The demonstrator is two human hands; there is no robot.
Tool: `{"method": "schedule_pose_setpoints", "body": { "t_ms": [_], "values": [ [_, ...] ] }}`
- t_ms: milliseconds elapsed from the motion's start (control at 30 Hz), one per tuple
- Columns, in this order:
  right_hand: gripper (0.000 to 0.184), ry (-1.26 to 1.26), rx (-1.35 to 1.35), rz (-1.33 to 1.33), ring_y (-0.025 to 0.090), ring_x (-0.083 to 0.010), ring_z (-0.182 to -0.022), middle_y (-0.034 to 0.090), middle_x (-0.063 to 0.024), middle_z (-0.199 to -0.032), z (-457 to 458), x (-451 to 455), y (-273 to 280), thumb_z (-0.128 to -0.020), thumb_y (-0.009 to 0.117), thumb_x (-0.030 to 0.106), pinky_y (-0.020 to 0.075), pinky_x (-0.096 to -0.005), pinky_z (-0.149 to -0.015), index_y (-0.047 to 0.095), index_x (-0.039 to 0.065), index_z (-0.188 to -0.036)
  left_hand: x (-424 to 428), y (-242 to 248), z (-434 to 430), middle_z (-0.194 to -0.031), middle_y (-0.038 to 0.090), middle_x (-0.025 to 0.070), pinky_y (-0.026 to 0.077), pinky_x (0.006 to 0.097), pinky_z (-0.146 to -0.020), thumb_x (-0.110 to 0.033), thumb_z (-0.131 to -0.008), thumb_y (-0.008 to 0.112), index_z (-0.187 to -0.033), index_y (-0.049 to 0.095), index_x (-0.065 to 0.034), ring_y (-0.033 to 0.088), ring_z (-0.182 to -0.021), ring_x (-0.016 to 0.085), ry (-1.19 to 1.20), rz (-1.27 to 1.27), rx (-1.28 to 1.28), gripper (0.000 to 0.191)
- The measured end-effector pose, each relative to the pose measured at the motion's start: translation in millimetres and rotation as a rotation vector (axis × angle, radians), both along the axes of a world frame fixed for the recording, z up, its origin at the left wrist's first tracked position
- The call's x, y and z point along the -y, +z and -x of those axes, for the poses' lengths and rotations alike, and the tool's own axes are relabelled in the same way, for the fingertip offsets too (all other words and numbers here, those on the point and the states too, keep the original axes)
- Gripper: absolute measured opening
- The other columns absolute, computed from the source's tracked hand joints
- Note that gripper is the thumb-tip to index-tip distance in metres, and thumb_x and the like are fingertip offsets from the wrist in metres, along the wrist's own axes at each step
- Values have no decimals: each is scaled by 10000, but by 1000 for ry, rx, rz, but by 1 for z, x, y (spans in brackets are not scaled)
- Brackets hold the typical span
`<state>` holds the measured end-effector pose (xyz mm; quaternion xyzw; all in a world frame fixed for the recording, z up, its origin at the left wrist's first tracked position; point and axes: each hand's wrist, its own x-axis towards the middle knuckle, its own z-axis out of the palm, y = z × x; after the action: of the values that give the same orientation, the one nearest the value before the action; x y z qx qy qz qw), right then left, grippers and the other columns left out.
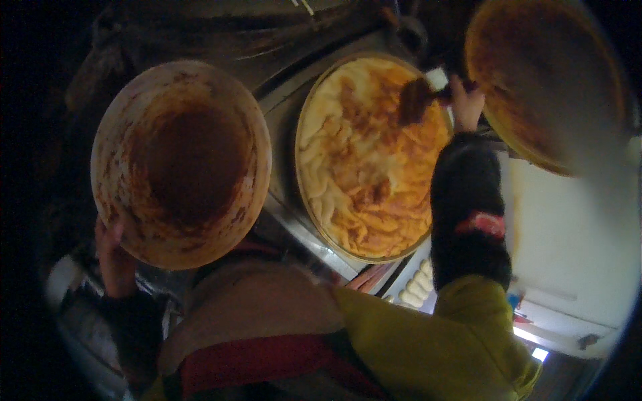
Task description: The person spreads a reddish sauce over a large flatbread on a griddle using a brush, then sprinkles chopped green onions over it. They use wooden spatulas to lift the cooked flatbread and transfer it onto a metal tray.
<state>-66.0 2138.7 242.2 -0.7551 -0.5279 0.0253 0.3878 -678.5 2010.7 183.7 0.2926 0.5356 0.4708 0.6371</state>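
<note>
My left hand [116, 248] holds a large round pan or bowl [118, 135] by its lower left rim. Brown stains streak its inner wall, and its middle is dark brown. In front of me sits a wide round pan [299, 165] filled with wrinkled pastry [361, 165], pale at the left and golden-orange elsewhere. Over the pastry's upper right, my right hand [466, 108] grips a dark brown, brush-like tool [416, 100]; blur hides its exact shape. A small white block-like thing [437, 79] shows beside that tool.
Another round pan with a browned surface [541, 75] stands at the upper right, partly blurred. Several pale dough pieces [419, 285] lie on a tray below the middle pan. A metal edge [326, 253] runs beneath that pan. A dark round utensil [412, 35] is behind it.
</note>
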Motion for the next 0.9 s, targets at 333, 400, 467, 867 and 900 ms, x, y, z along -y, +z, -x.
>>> {"method": "schedule_pose_setpoints", "body": {
  "t_ms": [333, 400, 467, 867, 900],
  "values": [
    [473, -218, 558, 94, 573, -354, -593, 584, -213, -608, -48, -85, -59, -712, 642, 381, 438, -455, -597, 579, -83, -646, 15, -13, 19, -1281, 393, 130, 370, 386, -957, -346, -780, 579, -1289, 293, -5, 414, -1165, 257, -10, -69, 102, 676],
    [513, -304, 548, 14, 564, -378, -614, 576, -227, -616, -73, -96, -67, -696, 634, 426, 426, -462, -596, 577, -76, -610, 16, -18, 19, -1243, 422, 123, 372, 364, -943, -323, -759, 577, -1274, 310, -2, 438, -1129, 237, 14, -61, 90, 663],
    [546, -184, 241, -48, 570, -374, -619, 573, -227, -614, -93, -103, -75, -696, 609, 468, 429, -458, -594, 583, -65, -585, 17, -21, 16, -1160, 486, 111, 379, 317, -912, -251, -713, 572, -1238, 350, 7, 492, -1051, 199, 65, -45, 74, 626],
    [468, -192, 210, -121, 566, -271, -523, 585, -189, -615, -58, -15, -43, -736, 646, 380, 444, -401, -520, 566, -64, -614, 14, -39, 33, -1293, 385, 119, 366, 384, -951, -363, -827, 530, -1309, 294, -42, 408, -1168, 252, -156, -64, 102, 625],
    [387, -39, -176, -131, 577, -242, -563, 601, -159, -637, -48, -5, -46, -721, 684, 297, 445, -370, -533, 575, -72, -682, 13, -39, 32, -1293, 384, 119, 366, 387, -951, -359, -829, 525, -1310, 294, -47, 407, -1169, 254, -81, -26, 93, 618]
  ]
}}
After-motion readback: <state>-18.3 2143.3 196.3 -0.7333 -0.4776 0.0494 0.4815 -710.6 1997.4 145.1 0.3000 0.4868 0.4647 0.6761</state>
